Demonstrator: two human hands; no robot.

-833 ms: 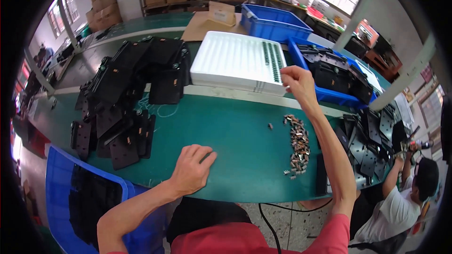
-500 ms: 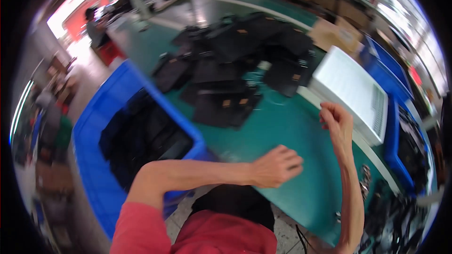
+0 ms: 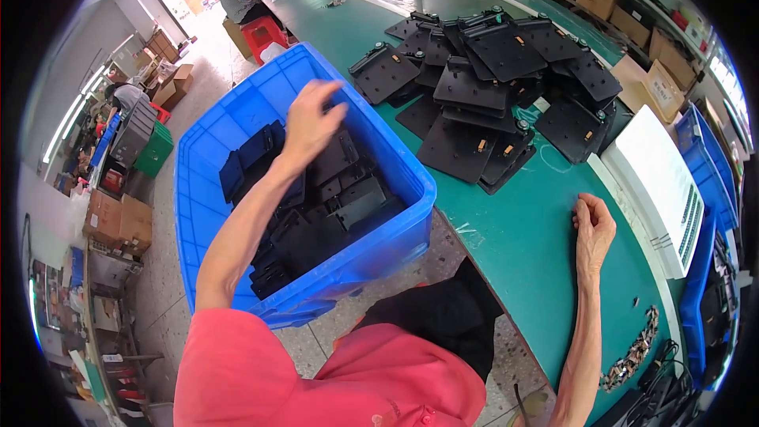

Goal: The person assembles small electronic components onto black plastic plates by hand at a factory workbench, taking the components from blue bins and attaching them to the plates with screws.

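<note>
So, counts: one big blue bin (image 3: 237, 111) off the near-left edge of the bench (image 3: 538, 245), stuffed with black parts (image 3: 332, 205), too jumbled to count. One heap of flat black plates (image 3: 490, 71) toward the far side of the bench, at least a dozen, stacked so I can't pin it down. One white ribbed panel (image 3: 656, 182) along the right edge. One pile of small metal bits (image 3: 632, 352) at the near-right corner. Two more blue bins (image 3: 700, 142) past the right edge.

Black plates (image 3: 332, 205) heaped in blue bin (image 3: 237, 103)
</note>
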